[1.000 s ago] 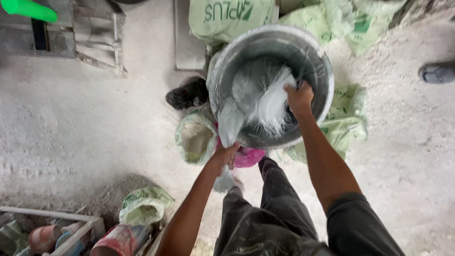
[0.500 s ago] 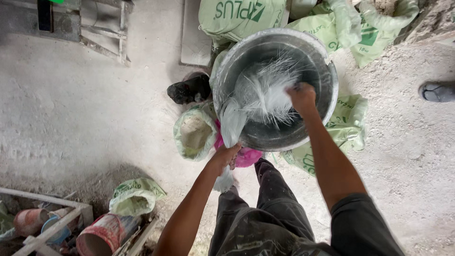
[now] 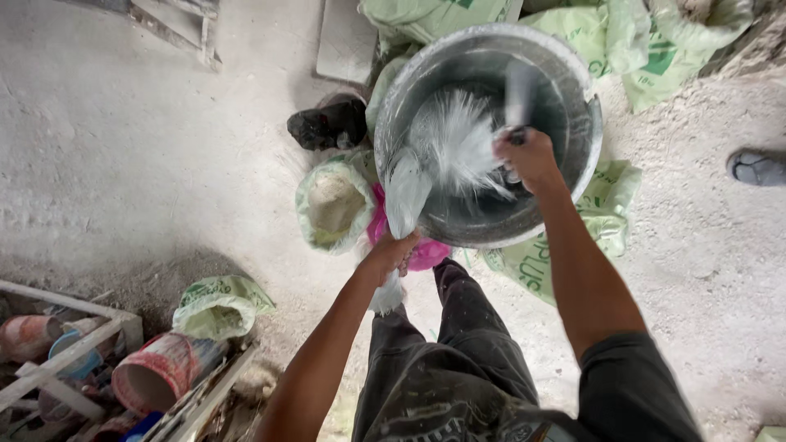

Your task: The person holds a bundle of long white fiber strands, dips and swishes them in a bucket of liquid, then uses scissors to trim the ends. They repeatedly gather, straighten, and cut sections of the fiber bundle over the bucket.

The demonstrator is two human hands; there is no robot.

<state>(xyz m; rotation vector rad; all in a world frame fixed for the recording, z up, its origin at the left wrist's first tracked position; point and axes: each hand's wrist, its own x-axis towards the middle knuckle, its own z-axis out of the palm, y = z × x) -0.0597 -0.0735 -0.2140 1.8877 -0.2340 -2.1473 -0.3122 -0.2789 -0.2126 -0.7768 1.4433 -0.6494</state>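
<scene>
L hand (image 3: 393, 255) fingers clamped on limp sack neck (image 3: 407, 192), 6 o'clock of steel basin (image 3: 573, 90). R hand (image 3: 530, 155) fisted on tool handle. Sack soft, light; grip bunched neck.

Both bare arms are extended forward and downward, the left hand (image 3: 391, 255) being held lower and nearer the body with its fingers closed in a tight grip, while the right hand (image 3: 530, 158) is raised further out, clenched into a fist, wrist straight.
</scene>
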